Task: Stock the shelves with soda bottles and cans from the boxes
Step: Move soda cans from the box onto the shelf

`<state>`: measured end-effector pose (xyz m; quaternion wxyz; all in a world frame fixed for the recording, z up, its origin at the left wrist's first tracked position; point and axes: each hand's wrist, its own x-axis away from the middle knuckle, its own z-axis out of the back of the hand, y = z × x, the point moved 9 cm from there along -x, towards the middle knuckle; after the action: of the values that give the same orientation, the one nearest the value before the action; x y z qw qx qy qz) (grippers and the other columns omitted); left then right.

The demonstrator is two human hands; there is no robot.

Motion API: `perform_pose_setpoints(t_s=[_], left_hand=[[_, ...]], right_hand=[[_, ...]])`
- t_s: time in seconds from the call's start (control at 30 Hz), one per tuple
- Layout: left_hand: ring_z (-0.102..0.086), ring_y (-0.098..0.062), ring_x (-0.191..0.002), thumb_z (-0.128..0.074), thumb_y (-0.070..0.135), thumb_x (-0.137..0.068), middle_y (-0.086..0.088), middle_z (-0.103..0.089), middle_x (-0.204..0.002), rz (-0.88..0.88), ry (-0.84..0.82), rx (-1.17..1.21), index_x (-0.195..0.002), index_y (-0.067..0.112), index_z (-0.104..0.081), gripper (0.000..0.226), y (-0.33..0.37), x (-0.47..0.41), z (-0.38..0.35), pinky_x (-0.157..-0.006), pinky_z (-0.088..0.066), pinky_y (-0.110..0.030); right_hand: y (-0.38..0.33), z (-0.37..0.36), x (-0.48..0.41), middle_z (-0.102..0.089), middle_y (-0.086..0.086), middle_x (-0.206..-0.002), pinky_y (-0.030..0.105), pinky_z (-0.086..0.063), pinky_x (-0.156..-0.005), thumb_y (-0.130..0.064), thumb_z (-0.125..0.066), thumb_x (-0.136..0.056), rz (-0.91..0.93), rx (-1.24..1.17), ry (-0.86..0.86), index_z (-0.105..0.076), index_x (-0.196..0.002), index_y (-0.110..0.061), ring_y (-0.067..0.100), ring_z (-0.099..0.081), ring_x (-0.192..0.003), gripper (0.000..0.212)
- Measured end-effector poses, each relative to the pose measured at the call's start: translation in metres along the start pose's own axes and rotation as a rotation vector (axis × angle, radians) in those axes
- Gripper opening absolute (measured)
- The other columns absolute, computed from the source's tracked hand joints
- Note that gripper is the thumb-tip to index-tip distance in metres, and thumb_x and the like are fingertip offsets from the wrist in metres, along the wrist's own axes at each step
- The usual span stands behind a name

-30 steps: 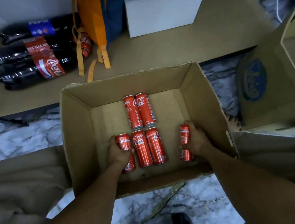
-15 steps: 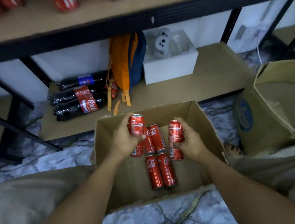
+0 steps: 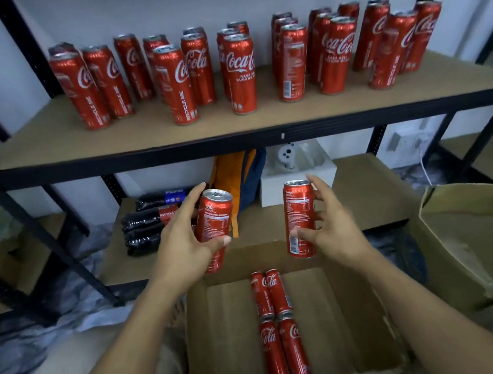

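The left hand (image 3: 183, 240) wraps thumb and fingers around the middle of the left can (image 3: 214, 221), which leans slightly. The right hand (image 3: 334, 226) grasps the right can (image 3: 300, 214) the same way, upright, with the thumb low on the near side and the fingers behind. Both cans hang in the air over the far edge of the open cardboard box (image 3: 357, 303) and below the upper shelf (image 3: 141, 137).

4 more boxed cans (image 3: 278, 324) lie on their sides in the box, in 2 pairs set end to end. The upper shelf carries many shelved cans (image 3: 241, 70) standing in loose rows, with bare board along its front. On the lower shelf (image 3: 363, 198) dark soda bottles (image 3: 148, 225) lie on their sides beside an orange bag (image 3: 237, 172) and a white carton (image 3: 299, 177). A 2nd box (image 3: 475, 237) stands open at the right.

The cans look sealed, so they are probably full and fairly weighty for 1 hand each. Their thin, smooth walls would dent under a hard squeeze and could slip. A mid-body grip suits them. Being tall and slim, they likely tip easily, so each base should land flat, clear of its neighbours.
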<state>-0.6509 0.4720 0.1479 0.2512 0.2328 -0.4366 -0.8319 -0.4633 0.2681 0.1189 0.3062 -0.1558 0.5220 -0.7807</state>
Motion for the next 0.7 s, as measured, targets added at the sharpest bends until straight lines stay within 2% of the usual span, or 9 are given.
perform_pose_setpoints(t_s=[0.17,0.27,0.4,0.47,0.6,0.7], left_hand=[[-0.051,-0.009,-0.126,-0.087,0.027,-0.074,0.014,-0.047,-0.145,0.007,0.052,0.098,-0.148,0.058,-0.026,0.100,0.010,0.000,0.007,-0.104,-0.048,-0.041],[-0.051,-0.009,-0.125,-0.087,0.026,-0.075,0.017,-0.048,-0.141,0.020,0.064,0.089,-0.147,0.058,-0.027,0.100,0.012,-0.002,0.007,-0.104,-0.047,-0.044],[-0.051,-0.009,-0.120,-0.087,0.022,-0.076,0.017,-0.049,-0.133,0.052,0.126,0.124,-0.148,0.051,-0.032,0.095,0.015,-0.009,0.006,-0.103,-0.048,-0.044],[-0.050,-0.009,-0.119,-0.086,0.020,-0.076,0.016,-0.051,-0.133,0.053,0.149,0.146,-0.149,0.046,-0.035,0.092,0.018,-0.012,0.005,-0.103,-0.046,-0.042],[-0.051,-0.007,-0.117,-0.086,0.018,-0.077,0.017,-0.051,-0.130,0.058,0.173,0.186,-0.146,0.046,-0.038,0.089,0.021,-0.020,0.001,-0.101,-0.045,-0.038],[-0.052,-0.007,-0.114,-0.086,0.019,-0.077,0.018,-0.052,-0.127,0.072,0.200,0.201,-0.144,0.049,-0.039,0.088,0.023,-0.027,0.002,-0.097,-0.045,-0.037]], right_hand=[[-0.049,0.050,-0.022,-0.041,-0.014,-0.150,0.055,-0.050,-0.104,-0.014,-0.088,-0.076,0.112,0.047,0.145,-0.024,-0.150,-0.055,0.019,-0.053,-0.130,0.106],[-0.077,0.086,-0.038,-0.041,-0.011,-0.150,0.051,-0.052,-0.103,-0.011,-0.087,-0.076,0.162,0.067,0.251,-0.026,-0.150,-0.050,0.020,-0.056,-0.125,0.103],[-0.109,0.132,-0.060,-0.044,-0.006,-0.150,0.037,-0.049,-0.101,-0.008,-0.085,-0.079,0.208,0.120,0.389,-0.025,-0.155,-0.042,0.013,-0.054,-0.124,0.102],[-0.118,0.151,-0.072,-0.045,-0.006,-0.152,0.040,-0.047,-0.106,-0.008,-0.084,-0.079,0.207,0.109,0.437,-0.024,-0.155,-0.042,0.012,-0.052,-0.129,0.103],[-0.134,0.165,-0.097,-0.046,-0.007,-0.151,0.050,-0.047,-0.109,-0.008,-0.087,-0.076,0.202,0.081,0.441,-0.027,-0.153,-0.043,0.011,-0.049,-0.135,0.103],[-0.150,0.144,-0.114,-0.047,-0.003,-0.151,0.055,-0.048,-0.107,-0.009,-0.089,-0.073,0.224,0.068,0.382,-0.028,-0.153,-0.043,0.015,-0.050,-0.135,0.106]])
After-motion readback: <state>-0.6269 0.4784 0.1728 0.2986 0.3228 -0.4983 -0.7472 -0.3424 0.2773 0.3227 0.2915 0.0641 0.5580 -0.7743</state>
